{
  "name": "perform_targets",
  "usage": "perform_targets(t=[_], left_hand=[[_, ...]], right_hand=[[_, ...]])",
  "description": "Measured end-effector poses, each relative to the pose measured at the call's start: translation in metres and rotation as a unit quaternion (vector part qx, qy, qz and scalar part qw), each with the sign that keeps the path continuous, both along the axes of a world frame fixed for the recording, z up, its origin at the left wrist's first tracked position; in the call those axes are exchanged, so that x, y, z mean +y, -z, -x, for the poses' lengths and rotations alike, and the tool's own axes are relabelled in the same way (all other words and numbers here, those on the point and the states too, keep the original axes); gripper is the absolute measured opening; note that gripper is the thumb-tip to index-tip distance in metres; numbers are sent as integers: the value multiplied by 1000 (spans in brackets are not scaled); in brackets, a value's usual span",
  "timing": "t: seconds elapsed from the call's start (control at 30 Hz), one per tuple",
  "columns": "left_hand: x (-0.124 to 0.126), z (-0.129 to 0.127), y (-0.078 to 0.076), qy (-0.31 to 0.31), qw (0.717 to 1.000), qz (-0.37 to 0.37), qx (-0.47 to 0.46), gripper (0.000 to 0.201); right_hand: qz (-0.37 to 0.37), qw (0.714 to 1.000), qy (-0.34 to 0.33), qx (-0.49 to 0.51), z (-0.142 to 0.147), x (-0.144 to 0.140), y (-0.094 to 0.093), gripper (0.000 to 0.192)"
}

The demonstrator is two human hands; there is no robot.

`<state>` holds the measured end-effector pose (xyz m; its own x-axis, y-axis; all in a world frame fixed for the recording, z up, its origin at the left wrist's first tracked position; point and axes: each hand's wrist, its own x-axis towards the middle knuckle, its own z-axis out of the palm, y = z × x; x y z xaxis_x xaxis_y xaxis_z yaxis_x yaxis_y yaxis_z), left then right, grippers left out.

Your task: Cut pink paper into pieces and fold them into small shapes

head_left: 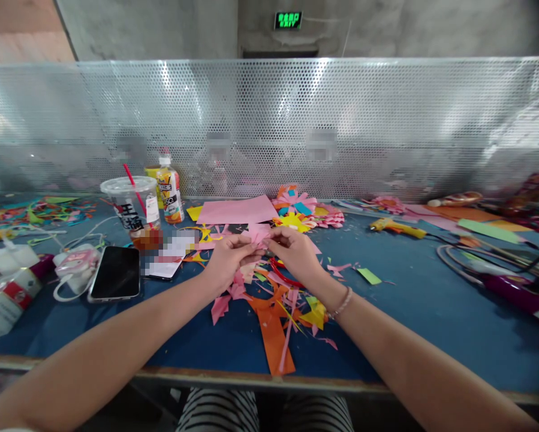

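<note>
pink paper: small pink paper piece (258, 235) pinched between both hands, held just above the blue table (431, 312), near its middle
left hand (228, 257): fingertips closed on the near-left edge of the pink piece, thumb on top
right hand (296, 251): fingers closed on the right edge of the same piece; bracelet (341, 303) on the wrist
step: looks like folding or creasing the piece, mid-fold by my read; cannot tell how many folds it has
next move: judging by the grip, calls for a fine fingertip press along the crease, both hands staying close together
under the hands: scrap pile (287, 306) of pink, orange and yellow offcuts just below and toward the body; red scissors (283, 275) partly hidden under the right hand
left of left hand: phone (116, 273) lying flat, plastic cup (132, 207) with red straw beyond it, both well apart from the hand
beyond the hands: large pink sheet (237, 211) and paper flowers (300, 213)
right of right hand: bare blue surface, then a glue gun (397, 227) further off
edges: table's near edge (233, 378) close below the forearms; mesh panel (296, 120) closes the far side
room: most open space sits to the right of the right hand
</note>
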<state>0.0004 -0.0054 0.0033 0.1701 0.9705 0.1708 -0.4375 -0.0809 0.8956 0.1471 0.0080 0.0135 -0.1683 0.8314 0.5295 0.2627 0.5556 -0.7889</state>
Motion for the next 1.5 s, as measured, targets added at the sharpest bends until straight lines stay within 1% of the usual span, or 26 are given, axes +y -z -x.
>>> perform_targets(t=[0.23, 0.33, 0.43, 0.63, 0.73, 0.83, 0.97, 1.1, 1.33, 1.5], left_hand=[[0, 1, 2, -20, 997, -43, 61, 21], [-1, 0, 1, -27, 995, -49, 77, 20], [-1, 0, 0, -31, 996, -38, 72, 18], [1, 1, 2, -26, 999, -1, 28, 18], [1, 1, 2, -27, 999, -3, 40, 17], [1, 0, 2, -24, 998, -9, 55, 16], [0, -1, 1, -22, 998, -1, 53, 18], [1, -1, 2, 2, 999, 10, 31, 17], [1, 0, 3, -9, 997, -10, 81, 19], [2, 1, 3, -16, 995, -41, 86, 20]], right_hand=[[17, 999, -2, 30, 0, 0, -1, 8], [17, 999, -2, 32, 1, 1, 0, 8], [20, 999, -1, 31, 2, 0, 0, 9], [31, 999, -20, 35, 2, 1, 3, 11], [44, 996, -46, 64, 1, 3, 5, 14], [57, 995, -59, 59, 1, 4, 6, 20], [87, 994, -51, 50, 2, 3, 4, 18], [117, 990, -37, 67, 3, 0, 0, 17], [103, 991, -34, 84, 2, 0, -2, 13], [107, 989, -43, 94, 2, 2, 0, 14]])
